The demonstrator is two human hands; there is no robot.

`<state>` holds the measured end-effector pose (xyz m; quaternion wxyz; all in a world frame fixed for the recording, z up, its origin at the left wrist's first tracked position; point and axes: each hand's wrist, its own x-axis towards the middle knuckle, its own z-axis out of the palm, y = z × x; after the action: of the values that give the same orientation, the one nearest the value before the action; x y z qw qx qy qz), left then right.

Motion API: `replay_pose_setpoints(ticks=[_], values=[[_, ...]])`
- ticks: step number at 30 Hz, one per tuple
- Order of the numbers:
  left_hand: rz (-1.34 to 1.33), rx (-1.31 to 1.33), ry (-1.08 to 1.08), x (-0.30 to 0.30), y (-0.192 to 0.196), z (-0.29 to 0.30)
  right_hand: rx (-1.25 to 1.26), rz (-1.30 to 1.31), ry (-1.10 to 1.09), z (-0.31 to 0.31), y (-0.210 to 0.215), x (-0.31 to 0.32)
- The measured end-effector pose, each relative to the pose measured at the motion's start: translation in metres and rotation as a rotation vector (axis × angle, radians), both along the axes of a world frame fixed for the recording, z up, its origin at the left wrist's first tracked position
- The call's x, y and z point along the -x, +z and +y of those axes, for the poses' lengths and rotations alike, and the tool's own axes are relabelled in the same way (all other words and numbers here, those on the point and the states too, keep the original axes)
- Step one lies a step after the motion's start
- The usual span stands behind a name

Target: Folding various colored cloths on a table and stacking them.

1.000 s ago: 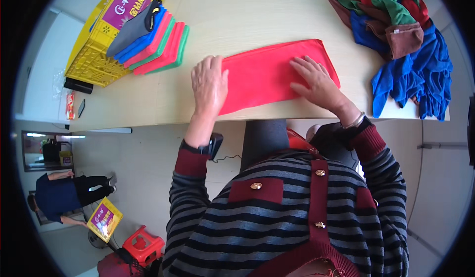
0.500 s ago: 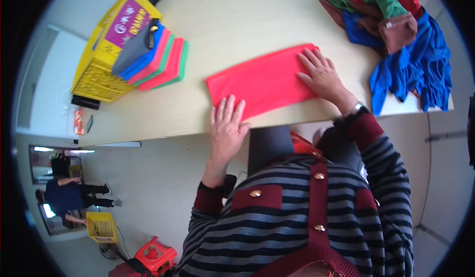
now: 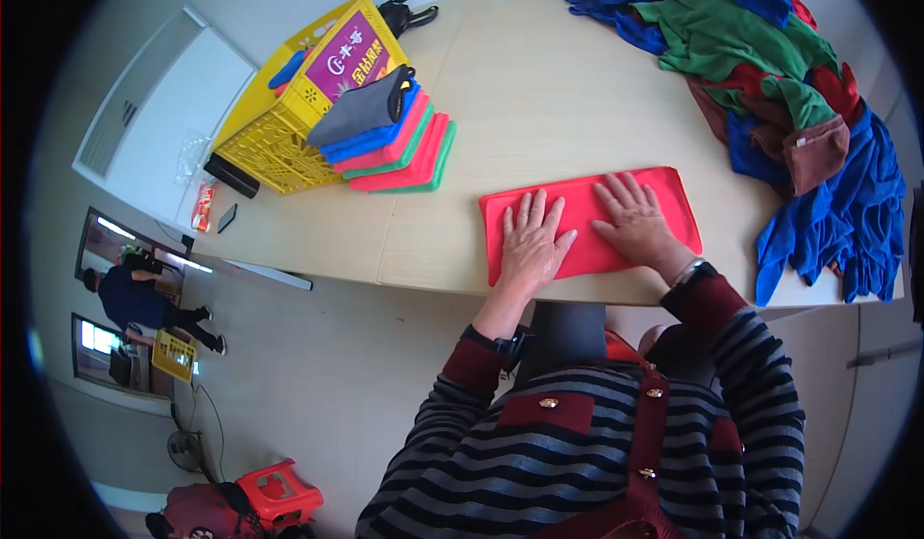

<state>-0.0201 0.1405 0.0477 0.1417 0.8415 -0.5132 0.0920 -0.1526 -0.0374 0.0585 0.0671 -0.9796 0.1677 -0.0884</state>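
Observation:
A red cloth, folded into a flat rectangle, lies at the table's front edge. On its left part my left hand rests palm down with the fingers stretched out. My right hand is spread flat on the cloth's right half. Neither hand grips anything. To the left of the cloth stands a stack of folded cloths in grey, blue, red and green. A heap of loose, crumpled cloths in green, blue, red and brown covers the table's right end, and blue ones hang low there.
Behind the stack stands a yellow plastic crate with cloths inside. A black bag sits behind it. Near the table's left end lie a black phone and a red packet. A person carries a yellow crate across the room.
Both hands have moved inward over the red cloth, the left from its lower left corner onto its surface. The cloth looks squarer. The view has shifted.

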Motion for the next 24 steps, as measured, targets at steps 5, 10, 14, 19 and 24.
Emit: replay_pose_setpoints(ticks=[5, 10, 14, 19, 24], values=[[0.016, -0.004, 0.382, -0.011, 0.0, 0.017, 0.057, 0.021, -0.123, -0.045, -0.007, 0.032], [0.044, 0.013, 0.53, -0.034, 0.012, 0.043, 0.132, 0.092, -0.186, -0.034, 0.019, 0.025], [0.361, 0.101, 0.443, -0.044, 0.0, 0.028, 0.209, 0.038, -0.08, -0.005, 0.009, 0.008], [1.092, 0.582, 0.155, -0.059, -0.017, 0.029, 0.134, -0.016, -0.106, 0.015, 0.002, -0.008], [1.607, 0.696, 0.136, -0.051, 0.0, 0.036, 0.06, -0.013, -0.119, 0.016, -0.015, 0.0]])
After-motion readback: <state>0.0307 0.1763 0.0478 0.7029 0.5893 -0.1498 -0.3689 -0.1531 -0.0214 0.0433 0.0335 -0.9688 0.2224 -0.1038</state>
